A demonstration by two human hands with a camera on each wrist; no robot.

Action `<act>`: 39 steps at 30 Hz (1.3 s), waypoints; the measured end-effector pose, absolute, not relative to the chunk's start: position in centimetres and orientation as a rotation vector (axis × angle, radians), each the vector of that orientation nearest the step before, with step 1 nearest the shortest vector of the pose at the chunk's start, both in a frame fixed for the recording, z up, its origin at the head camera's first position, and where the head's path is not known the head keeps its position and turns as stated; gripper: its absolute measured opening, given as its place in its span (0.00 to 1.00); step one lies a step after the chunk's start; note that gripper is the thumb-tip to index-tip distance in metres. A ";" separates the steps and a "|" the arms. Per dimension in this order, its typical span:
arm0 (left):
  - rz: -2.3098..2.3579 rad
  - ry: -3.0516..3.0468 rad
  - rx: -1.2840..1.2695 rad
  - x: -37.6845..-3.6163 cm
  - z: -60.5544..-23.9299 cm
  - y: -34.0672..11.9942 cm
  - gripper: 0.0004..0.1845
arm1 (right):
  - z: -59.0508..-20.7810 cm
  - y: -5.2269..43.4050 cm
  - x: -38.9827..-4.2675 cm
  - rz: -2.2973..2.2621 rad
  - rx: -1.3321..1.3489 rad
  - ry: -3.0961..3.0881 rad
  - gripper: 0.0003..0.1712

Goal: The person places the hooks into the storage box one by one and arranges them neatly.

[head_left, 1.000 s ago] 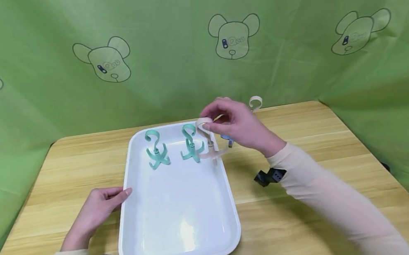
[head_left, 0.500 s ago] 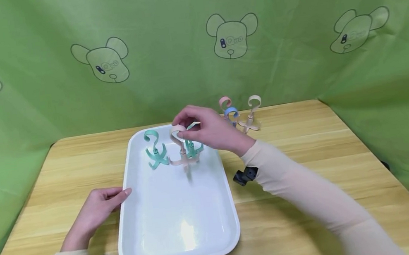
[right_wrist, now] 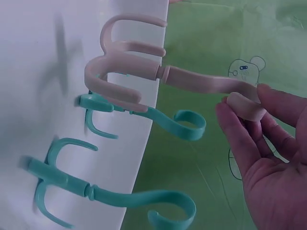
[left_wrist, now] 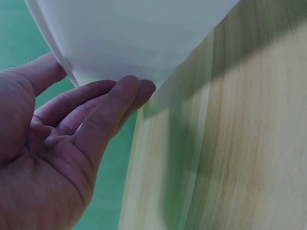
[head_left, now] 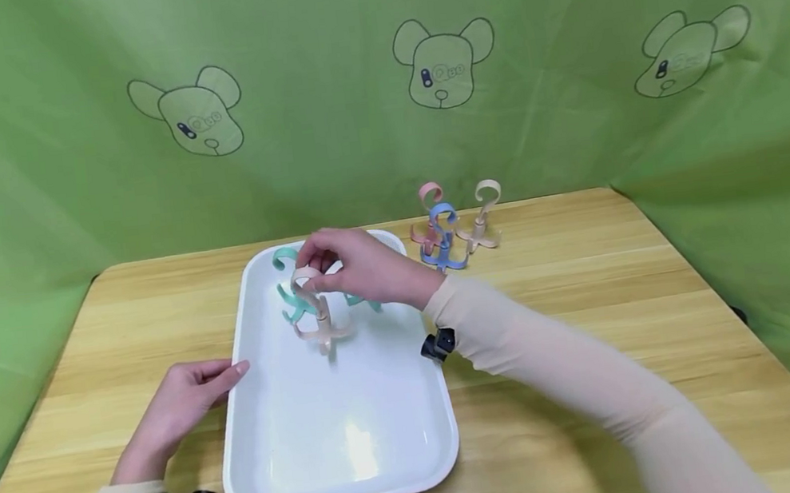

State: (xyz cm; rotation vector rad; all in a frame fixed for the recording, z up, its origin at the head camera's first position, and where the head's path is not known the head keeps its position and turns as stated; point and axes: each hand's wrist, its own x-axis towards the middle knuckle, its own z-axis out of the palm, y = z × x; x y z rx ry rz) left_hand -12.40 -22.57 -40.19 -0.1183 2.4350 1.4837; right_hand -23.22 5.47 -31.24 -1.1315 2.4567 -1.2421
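My right hand (head_left: 368,269) pinches the curved top of a pale pink four-claw rotating hook (head_left: 324,332) above the white tray (head_left: 327,422). In the right wrist view, thumb and fingers grip the curl of the pale hook (right_wrist: 129,64), its claws pointing away from the hand. Two teal hooks stand at the tray's far end. The left teal hook (head_left: 292,299) is partly behind the held one, and the right teal hook (head_left: 365,302) is mostly covered by my right hand. My left hand (head_left: 183,401) holds the tray's left rim, thumb on top; the left wrist view shows its fingers (left_wrist: 108,105) against the outer wall.
Beyond the tray's far right corner, a pink hook (head_left: 430,235), a blue hook (head_left: 445,257) and a beige hook (head_left: 480,229) stand close together on the wooden table (head_left: 577,324). A green curtain (head_left: 326,141) rises behind the table.
My right hand has carried the pale pink hook from the tray's right rim leftward and nearer, past the right teal hook. The hooks on the table are now uncovered. The left hand stays on the rim.
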 end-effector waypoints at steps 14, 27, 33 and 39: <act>1.510 2.443 -0.115 -12.4 -40.2 -22.6 0.33 | -32.3 3.9 -23.1 -1.105 -1.161 2.428 0.09; 1.552 2.409 -0.129 -12.3 -40.4 -22.6 0.31 | -33.8 3.6 -22.9 -1.076 -1.164 2.412 0.10; 1.568 2.398 -0.132 -12.4 -40.4 -22.6 0.31 | -34.0 3.8 -23.0 -1.091 -1.146 2.367 0.11; 1.577 2.393 -0.131 -12.4 -40.4 -22.6 0.31 | -33.7 4.6 -23.2 -1.113 -1.126 2.306 0.16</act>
